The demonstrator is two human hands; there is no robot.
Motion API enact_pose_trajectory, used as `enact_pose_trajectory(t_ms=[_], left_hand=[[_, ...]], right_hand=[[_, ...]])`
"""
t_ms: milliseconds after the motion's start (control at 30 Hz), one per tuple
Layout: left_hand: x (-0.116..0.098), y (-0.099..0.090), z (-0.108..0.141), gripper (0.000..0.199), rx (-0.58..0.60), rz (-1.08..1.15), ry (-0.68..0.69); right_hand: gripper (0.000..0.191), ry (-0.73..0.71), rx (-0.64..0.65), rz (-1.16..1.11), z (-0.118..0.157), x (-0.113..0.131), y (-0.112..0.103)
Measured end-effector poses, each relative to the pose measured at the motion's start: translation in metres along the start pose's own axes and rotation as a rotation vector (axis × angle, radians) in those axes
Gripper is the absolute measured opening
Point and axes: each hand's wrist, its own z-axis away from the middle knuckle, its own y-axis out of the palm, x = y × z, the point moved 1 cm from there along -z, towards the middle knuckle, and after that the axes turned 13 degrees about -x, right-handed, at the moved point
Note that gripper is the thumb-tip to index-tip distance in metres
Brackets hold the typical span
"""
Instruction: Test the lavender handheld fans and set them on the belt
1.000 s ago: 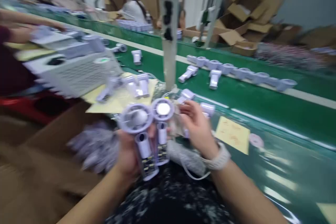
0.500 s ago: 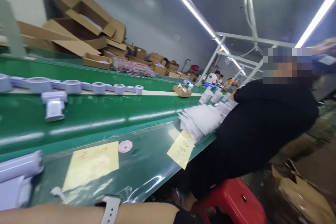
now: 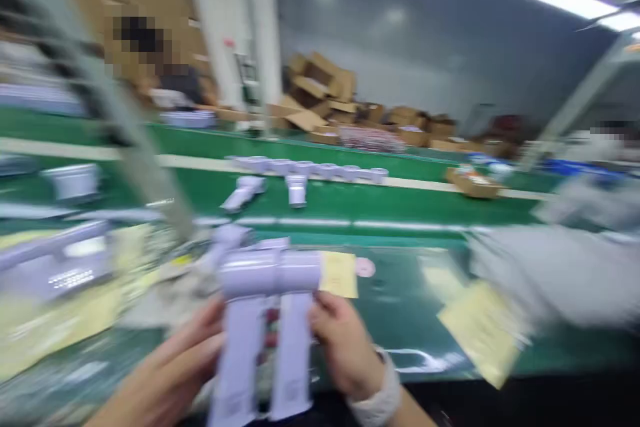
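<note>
Two pale lavender-white plastic pieces, each with a tube-like head and a long flat handle, hang side by side before me with their heads touching. My left hand (image 3: 185, 353) grips the left plastic piece (image 3: 237, 353) by its outer edge. Fingers and thumb of my right hand (image 3: 347, 343), which has a white watch strap (image 3: 377, 390) at the wrist, pinch the right plastic piece (image 3: 293, 353) just under its head. Behind them, more pale plastic pieces (image 3: 233, 237) lie at the table's edge, partly hidden. The picture is smeared by motion.
A green conveyor belt (image 3: 410, 210) crosses ahead, bearing a row of pale pieces (image 3: 327, 170) and a small carton (image 3: 473, 183). White bags (image 3: 540, 273) and a yellow note (image 3: 483, 330) lie right. A slanted metal post (image 3: 135, 147) stands left. Another person (image 3: 183, 87) is across the belt.
The view has swung to the left and down. Both hands are now in sight, holding the two plastic pieces; before, only a forearm with the watch showed. The nearby person in black has left view.
</note>
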Motion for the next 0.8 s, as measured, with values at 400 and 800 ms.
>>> enact_pose_trajectory(t_ms=[400, 800], left_hand=[[-0.006, -0.03, 0.033, 0.057, 0.159, 0.281, 0.014], [0.007, 0.0, 0.005, 0.058, 0.025, 0.313, -0.143]], right_hand=[[0.033, 0.332, 0.035, -0.024, 0.007, 0.004, 0.001], [0.034, 0.343, -0.054, -0.102, 0.01, 0.01, 0.007]])
